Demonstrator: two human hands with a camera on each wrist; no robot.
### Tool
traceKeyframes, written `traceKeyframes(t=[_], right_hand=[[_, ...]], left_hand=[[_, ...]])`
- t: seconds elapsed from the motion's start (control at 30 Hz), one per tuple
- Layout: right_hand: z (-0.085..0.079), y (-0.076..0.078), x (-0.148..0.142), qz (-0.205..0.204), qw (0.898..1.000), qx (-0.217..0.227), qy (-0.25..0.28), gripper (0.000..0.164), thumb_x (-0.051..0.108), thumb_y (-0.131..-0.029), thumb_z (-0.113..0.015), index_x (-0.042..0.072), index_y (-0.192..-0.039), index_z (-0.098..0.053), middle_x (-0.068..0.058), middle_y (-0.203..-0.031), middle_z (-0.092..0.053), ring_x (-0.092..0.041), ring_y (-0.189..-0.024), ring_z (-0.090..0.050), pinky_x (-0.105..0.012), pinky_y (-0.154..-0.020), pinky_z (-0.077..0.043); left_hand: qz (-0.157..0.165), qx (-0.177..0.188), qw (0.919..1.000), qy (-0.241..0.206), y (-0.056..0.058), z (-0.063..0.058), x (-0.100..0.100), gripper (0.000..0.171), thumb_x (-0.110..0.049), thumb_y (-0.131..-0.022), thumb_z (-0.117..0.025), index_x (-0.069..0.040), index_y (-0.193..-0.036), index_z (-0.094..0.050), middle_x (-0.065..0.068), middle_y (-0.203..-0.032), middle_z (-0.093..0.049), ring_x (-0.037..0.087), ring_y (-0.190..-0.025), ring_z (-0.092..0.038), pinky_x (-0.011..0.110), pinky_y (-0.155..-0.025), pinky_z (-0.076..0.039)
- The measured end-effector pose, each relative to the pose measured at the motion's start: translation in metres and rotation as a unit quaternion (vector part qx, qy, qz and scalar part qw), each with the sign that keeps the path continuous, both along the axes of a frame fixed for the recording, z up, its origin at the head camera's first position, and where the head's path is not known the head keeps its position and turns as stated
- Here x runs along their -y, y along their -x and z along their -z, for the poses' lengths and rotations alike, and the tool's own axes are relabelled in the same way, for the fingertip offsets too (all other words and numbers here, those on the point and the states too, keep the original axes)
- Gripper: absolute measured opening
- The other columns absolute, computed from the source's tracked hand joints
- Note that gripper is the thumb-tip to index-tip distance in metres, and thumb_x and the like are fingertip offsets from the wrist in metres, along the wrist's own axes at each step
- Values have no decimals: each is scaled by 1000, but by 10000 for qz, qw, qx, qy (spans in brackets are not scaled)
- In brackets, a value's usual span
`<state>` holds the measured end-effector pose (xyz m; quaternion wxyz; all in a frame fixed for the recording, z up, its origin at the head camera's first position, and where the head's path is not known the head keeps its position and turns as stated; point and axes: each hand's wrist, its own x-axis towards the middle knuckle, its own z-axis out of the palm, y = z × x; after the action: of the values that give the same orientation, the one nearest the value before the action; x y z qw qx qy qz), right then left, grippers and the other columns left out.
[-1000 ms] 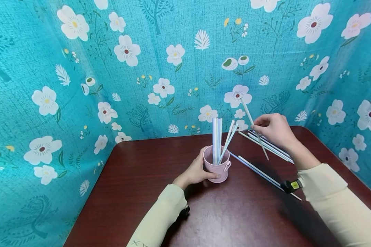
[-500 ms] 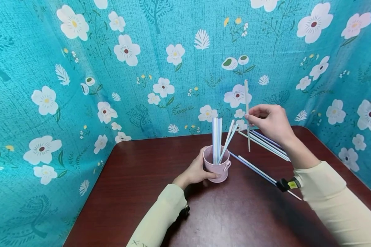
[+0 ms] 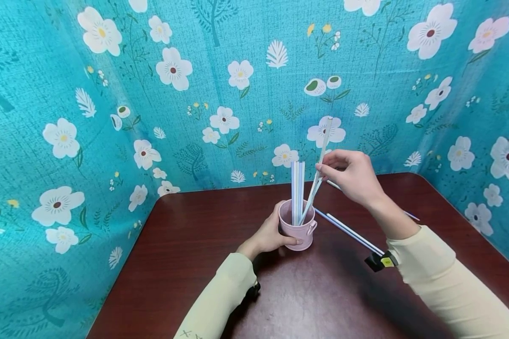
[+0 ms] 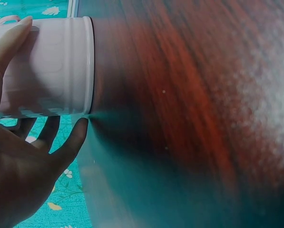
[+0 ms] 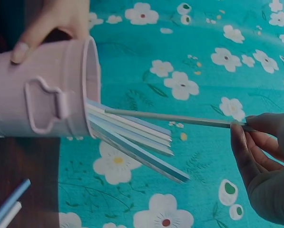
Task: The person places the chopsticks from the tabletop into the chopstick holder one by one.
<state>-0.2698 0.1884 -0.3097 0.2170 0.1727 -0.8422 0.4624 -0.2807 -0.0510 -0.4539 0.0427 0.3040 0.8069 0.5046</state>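
Note:
A small pink bucket (image 3: 297, 230) stands upright on the table, several thin white and blue sticks (image 3: 297, 188) leaning in it. My left hand (image 3: 269, 233) grips the bucket from its left side, thumb across the front; in the left wrist view the fingers (image 4: 70, 147) curve around its far side. With thumb and fingertips, my right hand (image 3: 352, 176) pinches a pale thin stick (image 3: 326, 136) near its middle, tilted above the bucket. In the right wrist view the lower end of this pale stick (image 5: 170, 116) is at the bucket's mouth; how far inside cannot be told.
A few blue and white sticks (image 3: 352, 233) lie on the dark red wooden table (image 3: 186, 245) right of the bucket. More sticks (image 3: 411, 215) lie farther right, mostly hidden behind my right arm. A turquoise flowered cloth (image 3: 237, 117) rises behind the table and at both sides.
My right hand has moved left with the pale stick, from over the sticks at the right to above the bucket, turning the stick's lower end toward the mouth. The left hand and bucket have stayed still.

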Motion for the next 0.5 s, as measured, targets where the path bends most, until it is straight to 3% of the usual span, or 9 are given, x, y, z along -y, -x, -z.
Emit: traceKeyframes(t=[0.17, 0.4, 0.5], right_hand=[[14, 2, 11, -151, 9997, -66, -176, 13, 18, -95, -75, 5, -94, -76, -7, -80, -76, -20, -71, -74, -20, -58, -51], [31, 4, 24, -203, 9985, -233, -455, 6, 11, -94, -75, 6, -92, -77, -3, -77, -75, -17, -69, -72, -21, -55, -50], [34, 4, 29, -321, 9985, -85, -429, 7, 10, -94, -75, 4, -95, -76, -6, -80, -76, -21, -71, -74, -22, -58, -53]], left_hand=[[-6, 99, 9999, 81, 11, 17, 1, 109, -10, -73, -93, -21, -156, -24, 5, -145, -51, 27, -133, -50, 47, -116, -36], [30, -38, 10000, 55, -4, -7, 1, 101, 4, -73, -88, -7, -152, -26, 14, -141, -53, 34, -127, -53, 41, -109, -42], [31, -3, 10000, 79, -3, -7, 2, 101, 3, -74, -88, -7, -153, -26, 13, -140, -53, 33, -126, -53, 36, -107, -43]])
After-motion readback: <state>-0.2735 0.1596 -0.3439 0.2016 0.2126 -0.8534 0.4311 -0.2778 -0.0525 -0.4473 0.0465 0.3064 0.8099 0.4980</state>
